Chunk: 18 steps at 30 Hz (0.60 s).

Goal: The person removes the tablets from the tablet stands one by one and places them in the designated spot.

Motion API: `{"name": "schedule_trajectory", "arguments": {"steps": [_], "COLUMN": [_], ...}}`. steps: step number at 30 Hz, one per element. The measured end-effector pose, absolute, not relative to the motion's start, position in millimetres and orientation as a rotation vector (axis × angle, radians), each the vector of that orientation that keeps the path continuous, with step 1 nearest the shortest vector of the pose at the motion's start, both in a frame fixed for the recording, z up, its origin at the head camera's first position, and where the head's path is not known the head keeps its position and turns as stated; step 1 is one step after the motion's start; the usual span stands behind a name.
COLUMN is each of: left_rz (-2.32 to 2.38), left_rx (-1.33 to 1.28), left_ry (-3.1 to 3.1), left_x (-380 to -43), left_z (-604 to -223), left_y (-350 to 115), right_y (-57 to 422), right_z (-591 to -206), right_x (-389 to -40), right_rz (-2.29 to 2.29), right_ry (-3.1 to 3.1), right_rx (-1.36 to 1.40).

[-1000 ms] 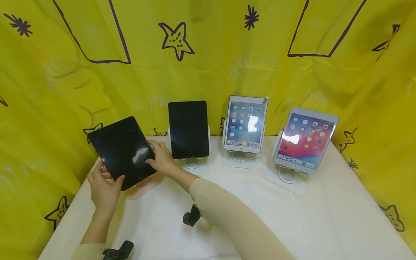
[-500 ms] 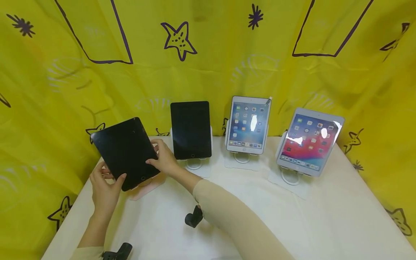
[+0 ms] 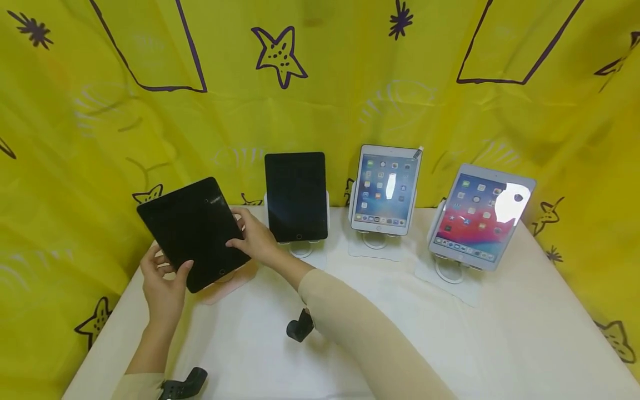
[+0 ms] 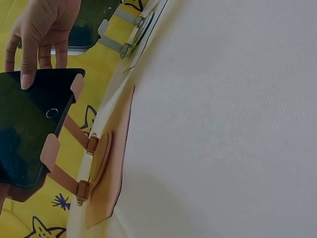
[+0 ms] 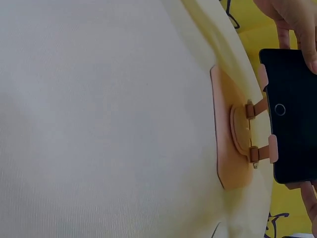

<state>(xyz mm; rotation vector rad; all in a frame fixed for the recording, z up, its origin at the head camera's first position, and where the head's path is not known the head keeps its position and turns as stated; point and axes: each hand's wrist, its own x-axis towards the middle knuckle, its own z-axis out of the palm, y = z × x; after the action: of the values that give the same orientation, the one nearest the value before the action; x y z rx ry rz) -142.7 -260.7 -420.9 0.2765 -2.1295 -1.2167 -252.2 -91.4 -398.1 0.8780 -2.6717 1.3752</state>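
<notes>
A black tablet (image 3: 196, 233) with a dark screen leans on a pink stand (image 5: 230, 134) at the left of the head view. Two pink lips of the stand hook over the tablet's bottom edge in both wrist views. My left hand (image 3: 164, 283) grips the tablet's lower left edge, thumb at the front and fingers behind. On the opposite edge my right hand (image 3: 255, 239) holds on, its thumb over the screen. In the left wrist view the right hand (image 4: 47, 34) shows at the top, fingers reaching behind the tablet.
A second black tablet (image 3: 296, 197) stands on a white stand beside the right hand. Farther right are a white tablet (image 3: 386, 189) with a lit blue screen and another white tablet (image 3: 480, 216) with a red-blue screen. A yellow curtain (image 3: 330, 66) hangs behind the white table (image 3: 380, 333).
The whole head view shifts slightly, so the scene slides a little to the right. Both hands keep hold of the left tablet, which stays tilted much the same.
</notes>
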Motion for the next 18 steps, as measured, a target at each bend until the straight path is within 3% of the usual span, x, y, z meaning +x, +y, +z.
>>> {"name": "schedule_trajectory", "arguments": {"steps": [18], "left_rz": [-1.307], "left_rx": [0.269], "left_ry": [-2.201], "left_x": [-112.7], "left_z": [-380.9], "left_y": [-261.4], "right_y": [-75.6], "right_z": [-366.2], "right_x": [-225.4], "right_rz": [1.520], "right_ry": [-2.572], "right_rx": [1.071]}}
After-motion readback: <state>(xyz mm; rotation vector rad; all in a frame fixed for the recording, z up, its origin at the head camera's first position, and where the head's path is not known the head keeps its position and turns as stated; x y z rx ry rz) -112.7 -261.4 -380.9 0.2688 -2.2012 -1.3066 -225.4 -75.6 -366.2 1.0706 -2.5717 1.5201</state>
